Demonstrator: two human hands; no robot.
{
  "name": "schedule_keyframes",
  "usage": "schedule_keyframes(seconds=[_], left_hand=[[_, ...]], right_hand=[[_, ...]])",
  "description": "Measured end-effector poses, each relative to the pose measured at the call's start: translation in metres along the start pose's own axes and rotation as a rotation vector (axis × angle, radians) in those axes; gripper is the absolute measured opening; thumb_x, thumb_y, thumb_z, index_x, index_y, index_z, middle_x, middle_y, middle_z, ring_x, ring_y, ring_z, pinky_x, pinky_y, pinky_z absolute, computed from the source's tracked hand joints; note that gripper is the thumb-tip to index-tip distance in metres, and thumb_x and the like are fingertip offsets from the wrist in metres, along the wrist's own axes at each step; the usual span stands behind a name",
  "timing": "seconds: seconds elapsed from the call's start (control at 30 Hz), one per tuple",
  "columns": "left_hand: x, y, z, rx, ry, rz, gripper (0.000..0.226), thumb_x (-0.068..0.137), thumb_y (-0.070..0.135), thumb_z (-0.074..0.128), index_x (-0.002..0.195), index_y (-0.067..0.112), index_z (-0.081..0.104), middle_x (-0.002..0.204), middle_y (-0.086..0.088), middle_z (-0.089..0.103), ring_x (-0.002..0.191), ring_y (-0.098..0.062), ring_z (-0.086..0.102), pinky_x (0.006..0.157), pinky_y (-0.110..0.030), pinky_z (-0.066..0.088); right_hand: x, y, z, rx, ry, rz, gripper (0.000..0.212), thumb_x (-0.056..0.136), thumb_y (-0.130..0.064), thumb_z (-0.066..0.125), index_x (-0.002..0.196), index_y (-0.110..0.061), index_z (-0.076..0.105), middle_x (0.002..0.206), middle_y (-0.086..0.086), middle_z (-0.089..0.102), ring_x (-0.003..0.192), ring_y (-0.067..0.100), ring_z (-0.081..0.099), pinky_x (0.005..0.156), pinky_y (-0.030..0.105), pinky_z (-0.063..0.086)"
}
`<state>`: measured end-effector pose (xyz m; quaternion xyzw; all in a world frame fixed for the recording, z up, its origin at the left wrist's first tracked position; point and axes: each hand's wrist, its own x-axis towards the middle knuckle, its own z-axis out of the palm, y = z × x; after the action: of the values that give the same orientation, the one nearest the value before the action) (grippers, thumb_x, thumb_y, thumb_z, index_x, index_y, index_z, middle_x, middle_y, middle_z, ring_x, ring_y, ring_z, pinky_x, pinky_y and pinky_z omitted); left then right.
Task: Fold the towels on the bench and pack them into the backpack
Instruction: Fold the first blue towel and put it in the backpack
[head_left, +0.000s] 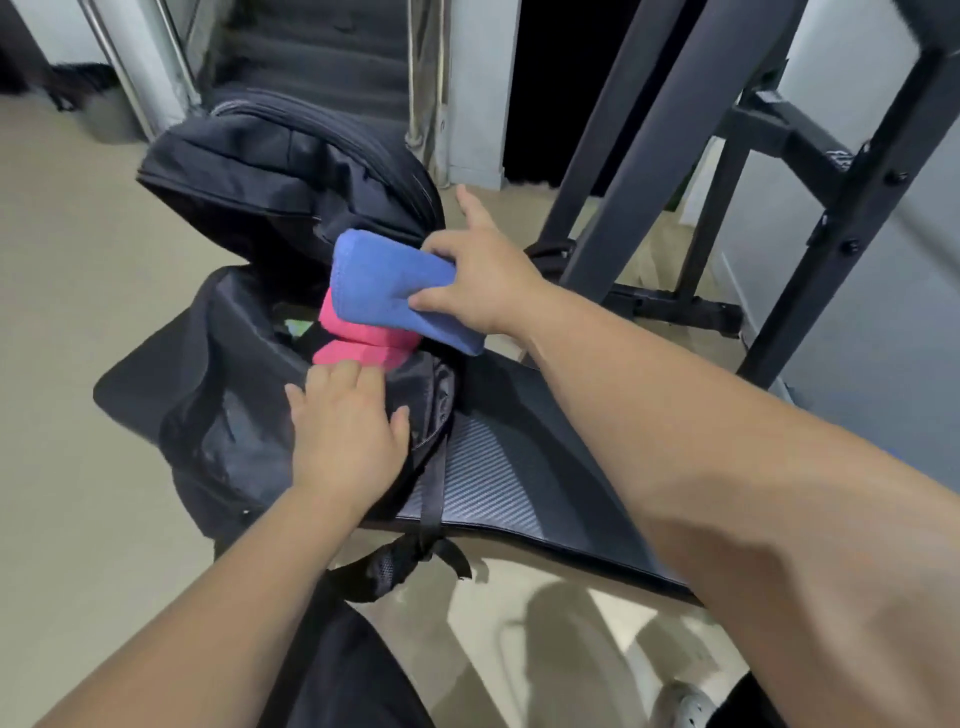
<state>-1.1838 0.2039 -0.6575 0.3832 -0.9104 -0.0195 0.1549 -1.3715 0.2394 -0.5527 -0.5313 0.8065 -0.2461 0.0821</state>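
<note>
**Packing step: blue towel goes in over the pink one**

The bench (519, 467) carries the open black backpack (234, 322). A folded pink towel (358, 345) sits in the bag's mouth, not fully inside. The folded blue towel (384, 286) lies on it, held by the right hand (483, 275), with thumb and fingers (439, 244) clamped on its end. The left hand (343, 431) rests flat on the bag's front, fingers straight and a little apart. Next, I judge, both towels need a push deeper while the left hand steadies the opening.
</note>
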Motion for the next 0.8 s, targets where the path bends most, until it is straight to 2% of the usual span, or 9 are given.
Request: schedule_keyframes(seconds=[0.07, 0.13, 0.2, 0.27, 0.37, 0.5, 0.6, 0.67, 0.8], left_hand=[[-0.006, 0.002, 0.005, -0.016, 0.006, 0.060, 0.026, 0.077, 0.025, 0.076, 0.089, 0.007, 0.062, 0.089, -0.013, 0.057, 0.092, -0.038, 0.049, 0.087, -0.068, 0.045], [-0.013, 0.003, 0.011, -0.036, 0.029, 0.122, 0.020, 0.075, 0.017, 0.077, 0.083, 0.008, 0.061, 0.084, -0.011, 0.054, 0.089, -0.037, 0.049, 0.089, -0.071, 0.044], [-0.017, 0.005, 0.017, -0.074, 0.068, 0.156, 0.018, 0.072, 0.010, 0.078, 0.078, 0.009, 0.060, 0.079, -0.008, 0.052, 0.085, -0.035, 0.050, 0.091, -0.073, 0.043], [-0.018, 0.012, 0.019, -0.113, 0.115, 0.186, 0.021, 0.070, 0.007, 0.079, 0.074, 0.010, 0.059, 0.076, -0.006, 0.050, 0.082, -0.033, 0.047, 0.090, -0.073, 0.044], [-0.028, 0.036, 0.016, -0.122, 0.153, 0.225, 0.021, 0.071, 0.012, 0.079, 0.077, 0.013, 0.058, 0.078, -0.003, 0.050, 0.084, -0.028, 0.044, 0.097, -0.076, 0.037], [-0.045, 0.080, 0.011, -0.008, 0.100, 0.326, 0.047, 0.074, 0.037, 0.071, 0.112, 0.011, 0.063, 0.093, -0.003, 0.056, 0.096, -0.029, 0.052, 0.113, -0.076, 0.008], [-0.056, 0.112, 0.012, 0.011, 0.058, 0.429, 0.074, 0.072, 0.047, 0.072, 0.131, 0.006, 0.058, 0.097, -0.005, 0.060, 0.091, -0.029, 0.054, 0.111, -0.064, 0.025], [-0.067, 0.134, 0.012, 0.000, 0.036, 0.474, 0.078, 0.071, 0.052, 0.070, 0.132, 0.004, 0.058, 0.097, -0.006, 0.060, 0.087, -0.029, 0.053, 0.093, -0.052, 0.037], [-0.098, 0.177, 0.009, -0.095, 0.016, 0.533, 0.088, 0.068, 0.057, 0.068, 0.135, 0.002, 0.057, 0.096, -0.005, 0.058, 0.085, -0.026, 0.051, 0.083, -0.040, 0.034]], right_hand=[[0.017, -0.003, 0.010, -0.027, 0.019, 0.006, 0.021, 0.079, -0.034, 0.079, 0.090, -0.023, 0.064, 0.170, 0.001, -0.001, 0.139, 0.022, 0.045, 0.090, 0.038, 0.049], [0.029, -0.001, 0.018, -0.031, 0.073, 0.013, 0.022, 0.083, -0.034, 0.075, 0.093, -0.019, 0.063, 0.164, 0.001, 0.024, 0.129, 0.020, 0.052, 0.086, 0.034, 0.046], [0.035, 0.000, 0.023, -0.074, 0.145, -0.002, 0.023, 0.087, -0.036, 0.070, 0.096, -0.017, 0.061, 0.129, 0.000, 0.053, 0.109, 0.026, 0.058, 0.077, 0.034, 0.043], [0.035, 0.002, 0.021, -0.097, 0.213, 0.009, 0.022, 0.090, -0.036, 0.065, 0.097, -0.017, 0.058, 0.105, 0.000, 0.051, 0.087, 0.027, 0.055, 0.068, 0.036, 0.040], [0.031, 0.012, 0.006, -0.117, 0.310, 0.056, 0.020, 0.092, -0.035, 0.061, 0.097, -0.016, 0.057, 0.104, 0.002, 0.054, 0.083, 0.026, 0.054, 0.066, 0.038, 0.042], [0.014, 0.045, -0.029, -0.112, 0.399, 0.193, 0.018, 0.090, -0.031, 0.059, 0.094, -0.013, 0.056, 0.103, 0.004, 0.056, 0.083, 0.028, 0.056, 0.068, 0.041, 0.048], [-0.007, 0.077, -0.056, -0.119, 0.424, 0.270, 0.017, 0.087, -0.029, 0.057, 0.085, -0.014, 0.051, 0.097, 0.006, 0.057, 0.079, 0.030, 0.058, 0.060, 0.037, 0.041], [-0.021, 0.094, -0.072, -0.117, 0.435, 0.306, 0.018, 0.088, -0.029, 0.057, 0.084, -0.014, 0.050, 0.098, 0.007, 0.057, 0.078, 0.030, 0.057, 0.059, 0.035, 0.039], [-0.051, 0.130, -0.102, -0.097, 0.464, 0.426, 0.019, 0.087, -0.028, 0.058, 0.087, -0.010, 0.053, 0.096, 0.008, 0.060, 0.072, 0.028, 0.055, 0.053, 0.032, 0.035]])
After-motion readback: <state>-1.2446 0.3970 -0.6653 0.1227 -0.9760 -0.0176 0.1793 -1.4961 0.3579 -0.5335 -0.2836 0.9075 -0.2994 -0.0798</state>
